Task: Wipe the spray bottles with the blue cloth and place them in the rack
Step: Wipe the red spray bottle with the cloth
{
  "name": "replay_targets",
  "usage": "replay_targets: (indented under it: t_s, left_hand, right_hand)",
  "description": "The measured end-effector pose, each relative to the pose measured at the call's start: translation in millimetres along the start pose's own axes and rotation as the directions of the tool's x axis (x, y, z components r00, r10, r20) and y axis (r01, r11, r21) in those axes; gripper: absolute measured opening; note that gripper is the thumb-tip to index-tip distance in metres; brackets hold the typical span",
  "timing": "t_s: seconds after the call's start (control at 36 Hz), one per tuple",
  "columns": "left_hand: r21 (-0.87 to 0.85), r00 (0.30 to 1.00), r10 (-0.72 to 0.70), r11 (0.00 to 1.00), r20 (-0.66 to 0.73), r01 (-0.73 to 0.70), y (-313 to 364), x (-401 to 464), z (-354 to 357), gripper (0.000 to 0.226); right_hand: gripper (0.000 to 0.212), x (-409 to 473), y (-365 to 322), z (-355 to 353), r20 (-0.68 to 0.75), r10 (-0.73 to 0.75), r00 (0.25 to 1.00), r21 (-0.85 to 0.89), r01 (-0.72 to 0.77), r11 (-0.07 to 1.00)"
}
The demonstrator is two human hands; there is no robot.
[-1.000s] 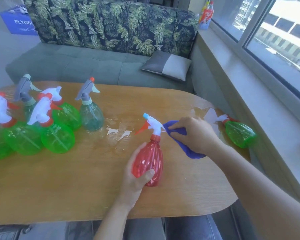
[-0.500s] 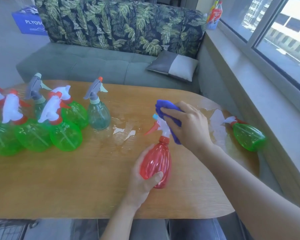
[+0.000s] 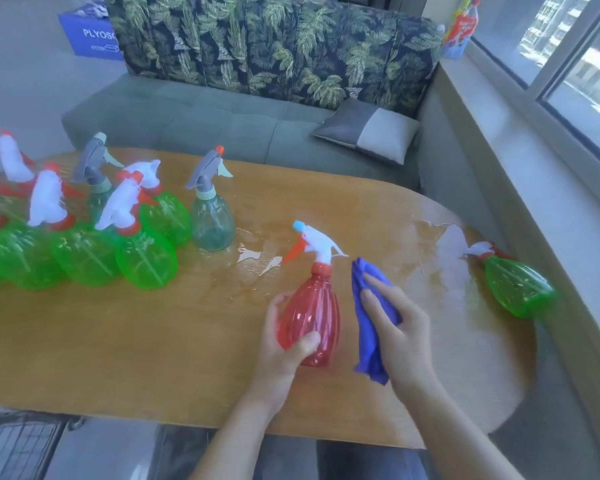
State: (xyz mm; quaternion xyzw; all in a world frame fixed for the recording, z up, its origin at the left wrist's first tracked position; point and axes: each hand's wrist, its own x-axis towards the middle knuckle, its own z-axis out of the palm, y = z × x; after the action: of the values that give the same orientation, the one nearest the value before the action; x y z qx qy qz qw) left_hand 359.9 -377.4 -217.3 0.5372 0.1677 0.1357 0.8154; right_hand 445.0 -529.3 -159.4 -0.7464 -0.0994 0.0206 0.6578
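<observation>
The left hand [image 3: 280,344] grips the upright red spray bottle [image 3: 310,318] on the worktop [image 3: 118,341]. At its 3 o'clock, the right hand [image 3: 400,336] pinches the blue cloth [image 3: 369,327], just beside the bottle.

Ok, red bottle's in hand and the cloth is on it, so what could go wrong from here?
1. The table is wet in patches near the red bottle; set down there, it may pick up water again.
2. The left hand holds only the lower body, so a hard wipe by the right hand with the blue cloth could tip it.
3. The green bottle lies at the table's right edge and might roll off.
</observation>
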Motion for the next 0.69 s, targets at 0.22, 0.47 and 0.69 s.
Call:
replay_targets:
  t_s: [0.22, 0.47, 0.69]
  left_hand:
    - [0.018, 0.997, 0.054, 0.998, -0.059, -0.053, -8, 8, 2, 0.068]
    - [0.209, 0.991, 0.131, 0.970, -0.037, -0.120, -6, 2, 14, 0.066]
    - [0.280, 0.979, 0.197, 0.938, 0.054, -0.204, -2, -4, 22, 0.086]
  right_hand:
    - [0.024, -29, 36, 10, 0.082, 0.115, 0.990, 0.154, -0.126, 0.980]
    - [0.025, -37, 46, 5, 0.031, 0.055, 0.998, 0.189, -0.060, 0.980]
    - [0.029, -38, 48, 5, 0.015, 0.038, 0.999, 0.251, -0.041, 0.967]
